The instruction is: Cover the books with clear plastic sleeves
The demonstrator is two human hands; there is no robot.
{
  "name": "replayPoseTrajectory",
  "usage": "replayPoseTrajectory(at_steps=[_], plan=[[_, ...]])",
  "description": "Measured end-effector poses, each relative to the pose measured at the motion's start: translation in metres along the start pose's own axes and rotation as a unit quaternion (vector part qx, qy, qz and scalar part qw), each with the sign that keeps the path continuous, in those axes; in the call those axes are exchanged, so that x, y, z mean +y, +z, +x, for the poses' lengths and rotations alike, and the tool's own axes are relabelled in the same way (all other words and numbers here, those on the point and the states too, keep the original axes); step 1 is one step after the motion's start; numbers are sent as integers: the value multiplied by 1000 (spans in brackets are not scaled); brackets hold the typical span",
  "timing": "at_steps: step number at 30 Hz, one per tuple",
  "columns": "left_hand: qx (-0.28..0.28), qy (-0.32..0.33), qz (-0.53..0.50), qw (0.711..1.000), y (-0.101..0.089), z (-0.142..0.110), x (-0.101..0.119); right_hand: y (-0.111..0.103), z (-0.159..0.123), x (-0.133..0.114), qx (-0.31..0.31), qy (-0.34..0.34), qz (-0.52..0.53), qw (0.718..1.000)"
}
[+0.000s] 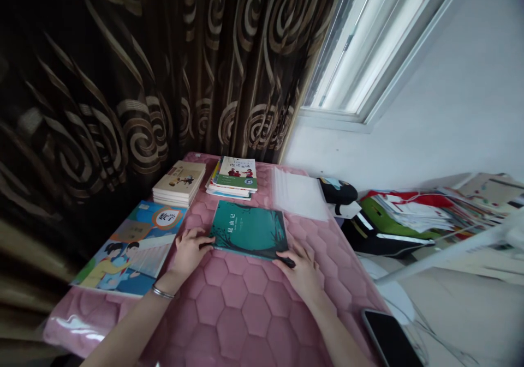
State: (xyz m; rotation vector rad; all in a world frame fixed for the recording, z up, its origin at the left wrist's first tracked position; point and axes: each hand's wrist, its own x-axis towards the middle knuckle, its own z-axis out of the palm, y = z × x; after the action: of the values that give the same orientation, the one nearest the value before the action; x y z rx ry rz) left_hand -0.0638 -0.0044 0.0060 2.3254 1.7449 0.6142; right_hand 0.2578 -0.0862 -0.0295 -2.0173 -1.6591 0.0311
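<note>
A dark green book (250,229) with white Chinese characters and black plant silhouettes lies flat and closed on the pink quilted cover. My left hand (192,251) has its bent fingers gripping the book's left edge. At the lower right corner, my right hand (301,270) pinches the book, and a dark patch shows between thumb and forefinger. A blue mathematics textbook (133,250) lies left of my left hand. Beyond it sits a stack of beige books (179,181). Behind the green book is another pile, topped by a white and green book (236,175).
Clear plastic sheets or sleeves (298,192) lie at the table's back right. A black phone (391,337) rests at the right edge. Past that edge are a black bag (368,236), heaped papers (417,211) and a white stand (446,250). A patterned curtain (164,72) hangs behind the table.
</note>
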Motion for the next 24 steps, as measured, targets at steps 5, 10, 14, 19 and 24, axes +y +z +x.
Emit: replayPoseTrajectory(at_steps=[5, 10, 14, 19, 24], plan=[[-12, 14, -11, 1000, 2, 0, -1, -3, -1, 11, -5, -21, 12, 1000], [-11, 26, -17, 999, 2, -2, -1, -3, -2, 14, -1, -47, 15, 999], [-29, 15, -24, 999, 2, -1, -3, -4, -2, 18, -27, -51, 34, 998], [-36, 11, -32, 999, 3, 0, -5, -5, -1, 24, -48, -50, 54, 996], [-37, 5, -37, 999, 3, 0, -5, -3, -2, 27, -45, -51, 54, 996]])
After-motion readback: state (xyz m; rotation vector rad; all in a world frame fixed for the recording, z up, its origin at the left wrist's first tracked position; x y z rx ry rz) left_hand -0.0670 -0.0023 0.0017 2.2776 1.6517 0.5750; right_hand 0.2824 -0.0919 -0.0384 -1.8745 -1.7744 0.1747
